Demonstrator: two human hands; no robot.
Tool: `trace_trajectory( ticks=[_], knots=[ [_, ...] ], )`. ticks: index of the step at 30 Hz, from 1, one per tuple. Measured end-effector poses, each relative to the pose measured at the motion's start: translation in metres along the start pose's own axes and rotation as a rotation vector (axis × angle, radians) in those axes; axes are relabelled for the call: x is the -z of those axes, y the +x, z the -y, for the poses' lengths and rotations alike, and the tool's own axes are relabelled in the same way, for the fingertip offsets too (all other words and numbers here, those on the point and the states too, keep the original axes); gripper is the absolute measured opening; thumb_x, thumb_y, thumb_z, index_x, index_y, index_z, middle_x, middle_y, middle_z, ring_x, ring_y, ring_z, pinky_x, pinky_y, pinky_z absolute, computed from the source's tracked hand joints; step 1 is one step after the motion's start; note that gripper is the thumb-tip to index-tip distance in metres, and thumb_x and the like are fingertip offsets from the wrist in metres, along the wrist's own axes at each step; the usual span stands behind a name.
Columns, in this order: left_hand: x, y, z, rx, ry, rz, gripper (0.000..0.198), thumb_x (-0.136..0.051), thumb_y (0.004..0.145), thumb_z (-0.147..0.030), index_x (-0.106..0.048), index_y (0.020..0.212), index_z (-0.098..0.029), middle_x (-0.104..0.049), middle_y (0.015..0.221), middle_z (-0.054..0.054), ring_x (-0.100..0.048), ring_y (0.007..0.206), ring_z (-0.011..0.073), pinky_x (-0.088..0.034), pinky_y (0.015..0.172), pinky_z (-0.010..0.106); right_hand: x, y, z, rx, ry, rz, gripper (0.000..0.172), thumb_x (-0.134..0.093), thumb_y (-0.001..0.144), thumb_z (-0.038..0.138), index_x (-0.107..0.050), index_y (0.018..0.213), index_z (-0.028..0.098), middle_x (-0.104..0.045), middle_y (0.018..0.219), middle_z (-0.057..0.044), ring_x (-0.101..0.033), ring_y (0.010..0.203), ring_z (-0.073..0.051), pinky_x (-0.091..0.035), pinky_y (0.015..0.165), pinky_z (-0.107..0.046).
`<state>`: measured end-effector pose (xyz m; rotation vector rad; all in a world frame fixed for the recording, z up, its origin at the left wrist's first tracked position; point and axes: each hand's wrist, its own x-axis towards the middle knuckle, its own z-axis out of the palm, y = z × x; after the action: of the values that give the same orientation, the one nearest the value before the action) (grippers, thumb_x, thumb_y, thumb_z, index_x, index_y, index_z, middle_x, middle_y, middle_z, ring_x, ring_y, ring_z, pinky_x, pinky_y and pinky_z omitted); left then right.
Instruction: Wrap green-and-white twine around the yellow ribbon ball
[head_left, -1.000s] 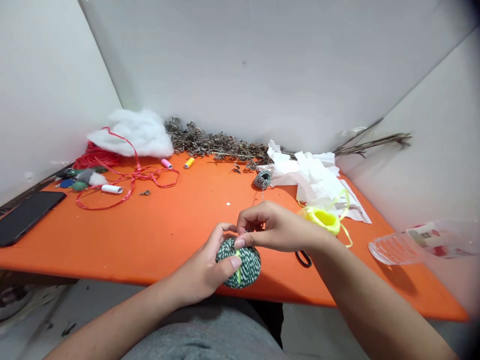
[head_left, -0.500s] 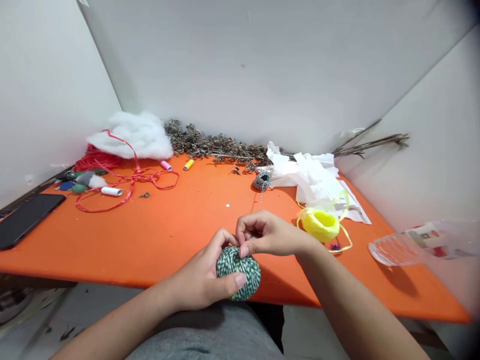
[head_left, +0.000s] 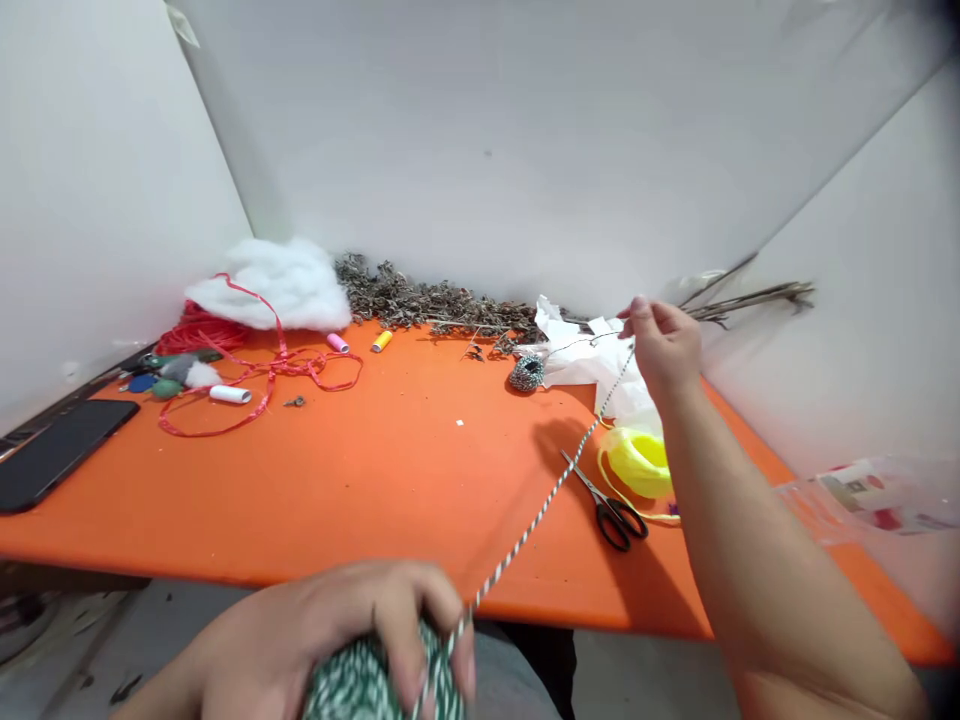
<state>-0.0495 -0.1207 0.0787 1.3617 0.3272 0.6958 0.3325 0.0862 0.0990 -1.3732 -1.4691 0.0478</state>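
At the bottom of the view, my left hand (head_left: 360, 630) is wrapped over a green and white yarn ball (head_left: 352, 685). A taut strand of the same twisted yarn (head_left: 536, 520) runs from the ball up to my right hand (head_left: 660, 345), raised over the white paper with its fingers pinched on the strand. A small dark green and white yarn coil (head_left: 526, 373) lies on the table, with a thin strand trailing toward the right hand. Black-handled scissors (head_left: 611, 510) lie partly open beneath the taut strand.
On the orange table (head_left: 375, 480) are a yellow ribbon roll (head_left: 637, 462), white paper (head_left: 574, 362), dried stems (head_left: 427, 300), white stuffing (head_left: 277, 285), red ribbon (head_left: 281, 362), small spools (head_left: 230, 394) and a phone (head_left: 64, 450). A clear plastic container (head_left: 885, 495) is at the right edge.
My right hand has moved up and right, stretching the yarn out from the ball. My left hand and the ball have moved down and left, nearer the camera. The scissors have come into view.
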Motion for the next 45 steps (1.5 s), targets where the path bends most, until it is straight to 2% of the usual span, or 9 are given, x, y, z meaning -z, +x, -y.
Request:
trace_trajectory(
  ticks=[3,8,9,13,21,31,38,41,45],
  knots=[
    [0.006,0.007,0.014,0.005,-0.107,-0.148,0.045,-0.075,0.077,-0.053,-0.058,0.111,-0.028,-0.055,0.117,0.008,-0.060,0.099,0.0231,-0.051,0.084,0.037,0.007,-0.028,0.021,0.024,-0.241,0.140,0.030,-0.059,0.092,0.042,-0.070,0.106,0.019,-0.072,0.111,-0.015,-0.065,0.105,-0.031,-0.050,0.087,-0.044],
    [0.021,0.025,0.041,0.096,-0.108,-0.257,0.048,-0.073,0.081,-0.048,-0.052,0.117,-0.025,-0.052,0.124,0.009,-0.055,0.102,0.0225,-0.046,0.086,0.036,0.005,-0.132,0.104,0.262,0.197,0.760,0.032,-0.053,0.100,0.030,-0.062,0.131,0.028,-0.068,0.128,-0.009,-0.062,0.120,-0.025,-0.052,0.101,-0.043],
    [0.022,0.027,0.044,0.110,-0.095,-0.276,0.048,-0.073,0.082,-0.048,-0.052,0.117,-0.025,-0.052,0.122,0.008,-0.055,0.101,0.0219,-0.046,0.085,0.035,0.004,-0.149,0.116,0.315,0.249,0.805,0.035,-0.056,0.098,0.024,-0.061,0.132,0.029,-0.067,0.128,-0.009,-0.062,0.120,-0.024,-0.053,0.100,-0.042],
    [0.020,0.026,0.047,0.148,-0.026,-0.253,0.049,-0.074,0.082,-0.049,-0.051,0.118,-0.025,-0.055,0.107,0.004,-0.053,0.092,0.0190,-0.045,0.080,0.032,-0.001,-0.180,0.131,0.330,0.316,0.728,0.041,-0.054,0.098,0.012,-0.062,0.133,0.031,-0.067,0.125,-0.009,-0.063,0.116,-0.023,-0.055,0.094,-0.041],
    [0.018,0.026,0.047,0.121,0.017,-0.196,0.050,-0.073,0.082,-0.046,-0.051,0.121,-0.024,-0.055,0.110,0.005,-0.052,0.091,0.0186,-0.044,0.079,0.031,-0.013,-0.174,0.120,0.251,0.538,0.729,0.024,-0.068,0.094,0.022,-0.072,0.117,0.029,-0.076,0.108,-0.007,-0.067,0.108,-0.024,-0.056,0.094,-0.044],
    [0.015,0.021,0.046,0.147,0.029,-0.122,0.063,-0.076,0.076,-0.038,-0.035,0.122,-0.028,-0.051,0.121,0.007,-0.052,0.101,0.0210,-0.042,0.089,0.037,-0.017,-0.178,0.113,-0.082,0.862,0.878,0.006,-0.081,0.083,0.024,-0.077,0.088,0.022,-0.075,0.093,-0.005,-0.070,0.093,-0.018,-0.056,0.088,-0.035],
    [0.015,0.020,0.046,0.104,0.059,-0.047,0.065,-0.075,0.072,-0.032,-0.035,0.122,-0.027,-0.045,0.125,0.009,-0.053,0.106,0.0239,-0.045,0.089,0.039,-0.015,-0.182,0.102,-0.122,0.943,1.068,0.040,-0.067,0.096,0.032,-0.062,0.136,0.032,-0.064,0.137,-0.008,-0.059,0.127,-0.020,-0.047,0.106,-0.039],
    [0.015,0.020,0.047,0.082,0.029,-0.087,0.065,-0.074,0.073,-0.034,-0.036,0.125,-0.026,-0.043,0.126,0.010,-0.050,0.117,0.0290,-0.044,0.095,0.043,-0.016,-0.185,0.098,-0.109,0.839,1.089,0.038,-0.059,0.100,0.038,-0.061,0.138,0.030,-0.067,0.133,-0.009,-0.063,0.116,-0.020,-0.052,0.095,-0.037],
    [0.014,0.021,0.048,0.094,0.070,-0.108,0.064,-0.072,0.073,-0.031,-0.037,0.126,-0.026,-0.043,0.129,0.011,-0.046,0.125,0.0320,-0.037,0.106,0.052,-0.024,-0.184,0.090,-0.155,0.750,0.992,0.033,-0.072,0.090,0.043,-0.075,0.113,0.020,-0.071,0.084,-0.004,-0.056,0.065,-0.012,-0.042,0.055,-0.024]
  ],
)
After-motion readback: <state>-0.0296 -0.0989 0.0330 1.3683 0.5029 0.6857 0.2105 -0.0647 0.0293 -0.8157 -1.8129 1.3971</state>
